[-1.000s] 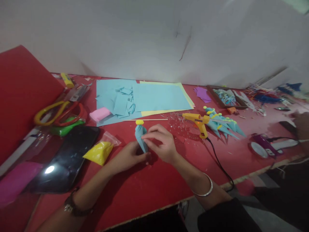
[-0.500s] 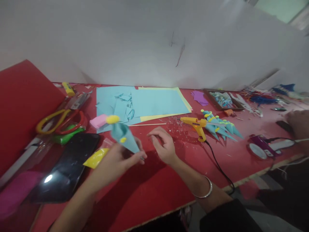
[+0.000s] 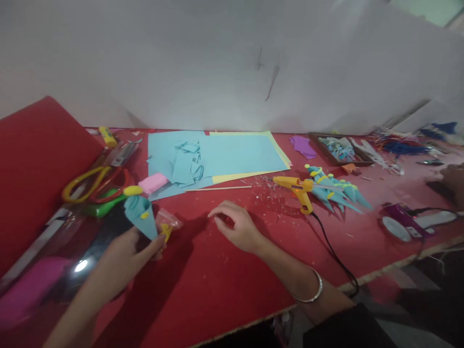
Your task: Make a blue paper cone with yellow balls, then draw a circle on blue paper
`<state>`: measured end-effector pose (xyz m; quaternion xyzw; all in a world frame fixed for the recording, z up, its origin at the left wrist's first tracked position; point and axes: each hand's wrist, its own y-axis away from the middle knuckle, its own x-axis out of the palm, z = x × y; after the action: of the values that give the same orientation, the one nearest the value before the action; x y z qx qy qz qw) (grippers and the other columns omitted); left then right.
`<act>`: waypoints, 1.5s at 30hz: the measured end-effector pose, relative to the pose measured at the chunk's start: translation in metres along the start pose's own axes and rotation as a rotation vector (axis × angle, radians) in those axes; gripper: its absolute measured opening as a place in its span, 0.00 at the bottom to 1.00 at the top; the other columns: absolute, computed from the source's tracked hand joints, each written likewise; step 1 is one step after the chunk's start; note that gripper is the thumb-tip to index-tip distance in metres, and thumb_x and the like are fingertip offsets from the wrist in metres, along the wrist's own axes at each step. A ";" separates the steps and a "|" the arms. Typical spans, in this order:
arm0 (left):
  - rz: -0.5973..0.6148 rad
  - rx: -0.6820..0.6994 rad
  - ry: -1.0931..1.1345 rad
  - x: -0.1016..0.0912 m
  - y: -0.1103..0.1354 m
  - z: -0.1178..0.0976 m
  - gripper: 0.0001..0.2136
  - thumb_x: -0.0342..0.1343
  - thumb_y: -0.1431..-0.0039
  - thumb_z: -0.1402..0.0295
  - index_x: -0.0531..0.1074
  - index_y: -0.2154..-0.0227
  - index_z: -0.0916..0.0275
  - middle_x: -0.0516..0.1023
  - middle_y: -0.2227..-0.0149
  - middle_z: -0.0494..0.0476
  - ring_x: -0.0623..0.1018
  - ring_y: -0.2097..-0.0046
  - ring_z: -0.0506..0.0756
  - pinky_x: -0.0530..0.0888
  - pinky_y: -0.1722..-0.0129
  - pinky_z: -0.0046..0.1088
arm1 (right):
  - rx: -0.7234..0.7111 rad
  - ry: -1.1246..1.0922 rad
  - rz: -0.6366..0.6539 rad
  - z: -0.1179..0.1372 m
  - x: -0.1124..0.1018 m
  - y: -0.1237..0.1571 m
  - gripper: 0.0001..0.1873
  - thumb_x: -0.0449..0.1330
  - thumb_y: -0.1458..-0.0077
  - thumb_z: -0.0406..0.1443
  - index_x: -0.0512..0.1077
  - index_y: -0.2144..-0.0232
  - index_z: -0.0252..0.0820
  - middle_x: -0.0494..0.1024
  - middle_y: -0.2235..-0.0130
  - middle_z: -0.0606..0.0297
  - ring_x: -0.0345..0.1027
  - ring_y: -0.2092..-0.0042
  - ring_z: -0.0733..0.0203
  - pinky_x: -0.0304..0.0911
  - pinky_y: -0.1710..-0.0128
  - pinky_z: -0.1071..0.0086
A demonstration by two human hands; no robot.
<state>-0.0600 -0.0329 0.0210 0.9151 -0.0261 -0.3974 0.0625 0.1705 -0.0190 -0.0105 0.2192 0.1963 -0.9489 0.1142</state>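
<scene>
A light-blue paper cone (image 3: 139, 212) with a yellow oval piece (image 3: 133, 190) at its top and a small yellow dot on its side is gripped in my left hand (image 3: 126, 251), point downward. Beside those fingers lies a clear plastic bag (image 3: 171, 220) with yellow pieces in it, partly hidden; whether the hand touches it I cannot tell. My right hand (image 3: 235, 227) hovers over the red table, fingers loosely curved with thumb and index slightly apart, nothing visible in them. A yellow glue gun (image 3: 299, 191) rests to its right, next to several finished-looking blue cones (image 3: 335, 188) with yellow dots.
Blue paper sheets (image 3: 242, 154) and scraps (image 3: 183, 169) lie at the back, with a thin stick (image 3: 219, 188) in front. Scissors (image 3: 90, 186), a dark phone-like slab (image 3: 92, 251) and a pink block (image 3: 154, 182) are leftward. A purple device (image 3: 408, 222) and a brown tray (image 3: 340, 150) stand rightward.
My left hand has carried the paper cone leftward, over the dark slab and beside the yellow bag. My right hand has shifted slightly left and down.
</scene>
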 end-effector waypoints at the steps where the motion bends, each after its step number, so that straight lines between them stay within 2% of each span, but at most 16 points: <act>1: 0.026 -0.001 0.019 0.005 0.000 0.000 0.15 0.50 0.56 0.52 0.64 0.82 0.60 0.72 0.84 0.50 0.72 0.78 0.53 0.69 0.76 0.27 | 0.009 0.002 0.037 -0.001 0.001 0.001 0.10 0.50 0.48 0.30 0.70 0.66 0.41 0.71 0.68 0.63 0.65 0.66 0.66 0.64 0.66 0.71; 3: 0.109 0.002 0.100 0.014 -0.001 -0.001 0.15 0.48 0.55 0.52 0.64 0.82 0.60 0.71 0.85 0.49 0.71 0.79 0.53 0.69 0.75 0.27 | 0.022 -0.012 0.107 -0.003 0.005 0.002 0.14 0.50 0.48 0.30 0.69 0.59 0.41 0.72 0.64 0.61 0.66 0.64 0.65 0.65 0.64 0.69; 6: 0.198 -0.010 0.169 0.023 -0.002 -0.006 0.15 0.48 0.55 0.52 0.65 0.81 0.60 0.71 0.85 0.49 0.71 0.80 0.52 0.69 0.75 0.28 | 0.018 -0.007 0.206 -0.004 0.009 0.004 0.23 0.51 0.47 0.31 0.61 0.48 0.40 0.69 0.52 0.55 0.65 0.52 0.60 0.64 0.53 0.64; 8: 0.247 -0.008 0.200 0.027 -0.002 -0.010 0.14 0.50 0.55 0.54 0.65 0.81 0.61 0.72 0.83 0.50 0.71 0.80 0.52 0.69 0.74 0.28 | 0.020 0.033 0.246 -0.004 0.011 0.005 0.27 0.51 0.47 0.32 0.56 0.44 0.37 0.65 0.46 0.51 0.59 0.45 0.57 0.58 0.46 0.60; 11: 0.308 -0.022 0.275 0.034 -0.003 -0.016 0.13 0.52 0.56 0.55 0.65 0.78 0.62 0.72 0.82 0.49 0.71 0.81 0.51 0.68 0.76 0.28 | 0.048 0.060 0.263 -0.002 0.012 0.005 0.28 0.52 0.47 0.32 0.55 0.43 0.36 0.62 0.43 0.50 0.55 0.42 0.56 0.52 0.42 0.58; 13: 0.364 -0.029 0.330 0.039 -0.006 -0.019 0.13 0.52 0.55 0.56 0.65 0.76 0.62 0.71 0.82 0.48 0.70 0.83 0.50 0.68 0.79 0.27 | 0.055 0.033 0.255 -0.002 0.011 0.004 0.27 0.53 0.48 0.31 0.56 0.44 0.37 0.63 0.44 0.52 0.56 0.43 0.56 0.54 0.42 0.58; 16: 0.467 0.006 0.380 0.047 -0.013 -0.023 0.12 0.50 0.53 0.57 0.63 0.78 0.62 0.68 0.84 0.46 0.67 0.85 0.47 0.65 0.83 0.24 | 0.082 -0.041 0.227 -0.005 0.011 0.003 0.24 0.52 0.48 0.30 0.61 0.47 0.39 0.69 0.50 0.54 0.65 0.50 0.59 0.62 0.49 0.60; 18: 0.510 0.044 0.370 0.050 -0.018 -0.025 0.13 0.49 0.51 0.58 0.62 0.81 0.62 0.67 0.84 0.46 0.66 0.85 0.46 0.64 0.84 0.22 | 0.165 -0.109 0.162 -0.009 0.011 0.002 0.21 0.52 0.48 0.29 0.65 0.50 0.39 0.72 0.54 0.55 0.67 0.54 0.60 0.65 0.54 0.62; 20: 0.537 0.075 0.365 0.051 -0.024 -0.028 0.13 0.49 0.50 0.59 0.61 0.81 0.63 0.67 0.83 0.46 0.66 0.85 0.45 0.64 0.84 0.21 | 0.260 -0.187 0.088 -0.013 0.011 0.001 0.18 0.52 0.48 0.29 0.67 0.54 0.37 0.73 0.55 0.55 0.68 0.54 0.60 0.65 0.54 0.63; 23: 0.558 0.098 0.407 0.052 -0.030 -0.031 0.11 0.49 0.50 0.60 0.62 0.79 0.63 0.67 0.82 0.45 0.66 0.84 0.45 0.65 0.84 0.21 | 0.321 -0.273 0.044 -0.016 0.010 -0.001 0.15 0.52 0.48 0.29 0.70 0.58 0.37 0.74 0.56 0.56 0.69 0.55 0.60 0.65 0.53 0.62; 28: 0.529 0.103 0.437 0.053 -0.031 -0.029 0.10 0.50 0.50 0.59 0.63 0.75 0.62 0.66 0.83 0.45 0.66 0.84 0.45 0.64 0.85 0.21 | 0.455 -0.297 0.013 -0.016 0.007 -0.004 0.11 0.54 0.49 0.31 0.71 0.62 0.37 0.76 0.62 0.57 0.71 0.64 0.61 0.68 0.60 0.62; 34: 0.502 0.121 0.434 0.054 -0.027 -0.026 0.11 0.49 0.49 0.58 0.62 0.72 0.63 0.68 0.81 0.46 0.68 0.82 0.46 0.67 0.82 0.22 | 0.310 -0.196 0.044 -0.015 0.009 0.000 0.19 0.53 0.49 0.30 0.68 0.54 0.38 0.75 0.60 0.58 0.70 0.61 0.61 0.68 0.59 0.64; 37: 0.515 0.124 0.436 0.054 -0.026 -0.029 0.12 0.49 0.49 0.58 0.63 0.70 0.63 0.68 0.81 0.45 0.68 0.82 0.46 0.67 0.81 0.23 | 0.243 -0.128 0.053 -0.013 0.010 0.001 0.18 0.52 0.48 0.30 0.68 0.54 0.39 0.74 0.60 0.59 0.69 0.62 0.63 0.67 0.61 0.66; 42: 0.512 0.094 0.477 0.053 -0.024 -0.032 0.14 0.49 0.50 0.58 0.62 0.64 0.63 0.67 0.82 0.44 0.68 0.81 0.47 0.68 0.82 0.24 | 0.273 -0.121 0.035 -0.010 0.008 -0.001 0.12 0.53 0.51 0.29 0.69 0.62 0.39 0.72 0.63 0.61 0.67 0.64 0.65 0.66 0.64 0.69; 45: 0.519 0.076 0.464 0.052 -0.024 -0.031 0.13 0.50 0.50 0.59 0.63 0.66 0.63 0.67 0.82 0.45 0.68 0.81 0.48 0.68 0.81 0.24 | 0.289 -0.090 0.068 -0.012 0.004 -0.004 0.06 0.51 0.47 0.32 0.69 0.72 0.39 0.70 0.70 0.64 0.65 0.67 0.66 0.64 0.65 0.69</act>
<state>-0.0019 -0.0118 0.0009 0.9456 -0.2577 -0.1486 0.1315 0.1704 -0.0108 -0.0211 0.1969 0.0446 -0.9717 0.1223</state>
